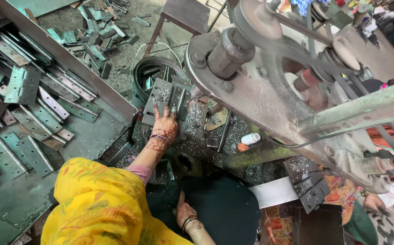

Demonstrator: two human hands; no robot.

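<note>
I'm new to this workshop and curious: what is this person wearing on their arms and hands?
Both hands bear dark reddish henna patterns. The left hand has a stack of dark bangles at the wrist and a pink sleeve cuff further up; the right hand also wears bangles. A yellow patterned cloth drapes over the shoulders.
</note>
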